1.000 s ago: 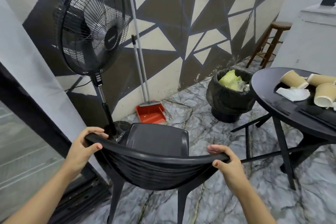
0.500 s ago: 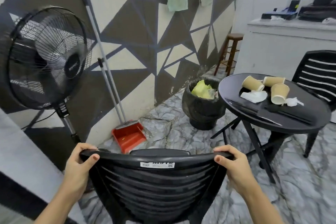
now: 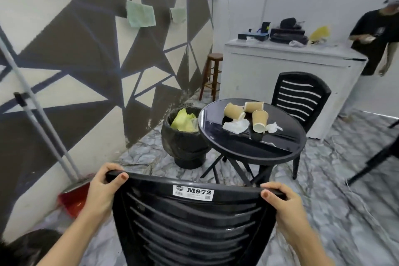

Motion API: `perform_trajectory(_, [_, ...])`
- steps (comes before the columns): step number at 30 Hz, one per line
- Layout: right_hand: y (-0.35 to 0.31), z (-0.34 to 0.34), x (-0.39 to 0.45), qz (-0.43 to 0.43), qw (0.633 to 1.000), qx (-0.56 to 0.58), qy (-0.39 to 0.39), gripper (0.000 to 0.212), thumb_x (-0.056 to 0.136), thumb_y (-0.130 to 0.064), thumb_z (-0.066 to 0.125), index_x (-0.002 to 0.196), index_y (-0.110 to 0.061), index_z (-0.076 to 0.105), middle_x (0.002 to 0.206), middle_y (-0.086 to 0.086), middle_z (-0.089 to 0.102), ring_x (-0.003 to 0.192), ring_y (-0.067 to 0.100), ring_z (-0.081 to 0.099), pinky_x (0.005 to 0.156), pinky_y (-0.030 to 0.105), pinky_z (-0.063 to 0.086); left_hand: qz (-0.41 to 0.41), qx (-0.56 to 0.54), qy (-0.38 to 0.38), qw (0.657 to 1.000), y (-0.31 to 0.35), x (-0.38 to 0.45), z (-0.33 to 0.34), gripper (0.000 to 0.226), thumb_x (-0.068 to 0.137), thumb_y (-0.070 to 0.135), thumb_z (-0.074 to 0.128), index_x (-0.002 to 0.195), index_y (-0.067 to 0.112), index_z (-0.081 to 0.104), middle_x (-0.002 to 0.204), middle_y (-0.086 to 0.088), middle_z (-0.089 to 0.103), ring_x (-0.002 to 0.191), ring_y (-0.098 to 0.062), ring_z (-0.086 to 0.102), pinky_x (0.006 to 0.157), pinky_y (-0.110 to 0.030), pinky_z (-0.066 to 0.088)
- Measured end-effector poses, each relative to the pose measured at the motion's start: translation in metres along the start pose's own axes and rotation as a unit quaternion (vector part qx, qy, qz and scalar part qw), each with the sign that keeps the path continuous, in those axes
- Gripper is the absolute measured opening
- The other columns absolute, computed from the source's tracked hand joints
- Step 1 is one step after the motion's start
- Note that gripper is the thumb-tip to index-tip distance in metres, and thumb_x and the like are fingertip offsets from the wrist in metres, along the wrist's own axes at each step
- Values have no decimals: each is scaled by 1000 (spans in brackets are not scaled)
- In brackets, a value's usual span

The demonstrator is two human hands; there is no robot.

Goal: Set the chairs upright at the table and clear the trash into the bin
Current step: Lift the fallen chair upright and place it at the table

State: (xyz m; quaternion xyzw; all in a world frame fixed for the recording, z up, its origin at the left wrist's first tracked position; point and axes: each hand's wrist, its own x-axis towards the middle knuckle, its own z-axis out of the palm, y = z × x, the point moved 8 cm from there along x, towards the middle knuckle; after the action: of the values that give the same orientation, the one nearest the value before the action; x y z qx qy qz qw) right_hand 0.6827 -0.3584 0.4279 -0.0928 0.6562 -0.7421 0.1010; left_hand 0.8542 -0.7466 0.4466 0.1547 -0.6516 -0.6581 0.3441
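Nearest to me is one black slatted chair (image 3: 190, 218), its backrest upright in front of me, a white label reading M972 on the top rail. My left hand (image 3: 101, 190) has its grip wrapped around the rail's left corner, thumb on my side and fingers curled over the top; my right hand (image 3: 282, 205) is clamped the same way on the right corner. To the near left, one red dustpan (image 3: 74, 198) sits on the marble floor against the patterned wall. Farther on stands one round black bench (image 3: 278, 147), carrying three paper cups (image 3: 234, 111) lying on their sides close together and two crumpled white napkins (image 3: 236, 126) beside them. Just left of the bench, nearly touching its edge, is one black bin (image 3: 183, 147) lined with a bag, with yellow-green trash showing at the top. Behind the bench on the far right, a second black chair (image 3: 300, 97) stands upright. Beyond that are one wooden stool (image 3: 212, 71) in the corner, a white counter (image 3: 280, 65) with clutter on it, and one other person (image 3: 375, 36) at the far right edge.
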Motion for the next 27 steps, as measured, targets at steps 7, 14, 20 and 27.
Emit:
perform_trajectory(7, [-9, -44, 32, 3, 997, -12, 75, 73, 10, -58, 87, 68, -16, 72, 70, 5, 70, 67, 19, 63, 61, 23, 54, -25, -33, -62, 997, -35, 62, 72, 51, 32, 58, 86, 63, 25, 62, 61, 14, 57, 55, -2, 52, 49, -11, 45])
perform_trajectory(14, [-9, -49, 50, -7, 981, -21, 193, 67, 15, -55, 86, 67, -16, 71, 65, -1, 67, 62, 11, 62, 57, 22, 51, -33, -57, -178, 982, -80, 154, 141, 18, 70, 9, 61, 63, 25, 62, 60, 16, 58, 54, -1, 50, 47, -9, 40])
perform_trajectory(20, [4, -7, 57, -12, 963, -17, 268, 34, 38, -35, 88, 63, -20, 71, 67, -1, 65, 64, 14, 61, 60, 24, 49, -51, -72, -287, 954, -104, 232, 163, 19, 78, 4, 60, 68, 20, 60, 70, 4, 59, 59, -5, 55, 52, -10, 45])
perform_trajectory(27, [6, 22, 57, -12, 942, -31, 335, 74, 9, -70, 80, 66, -23, 71, 69, -12, 71, 64, 2, 64, 59, 16, 52, -60, -48, -334, 939, -116, 277, 164, 62, 34, 67, 82, 71, 22, 60, 84, -8, 53, 78, -22, 49, 62, -16, 46])
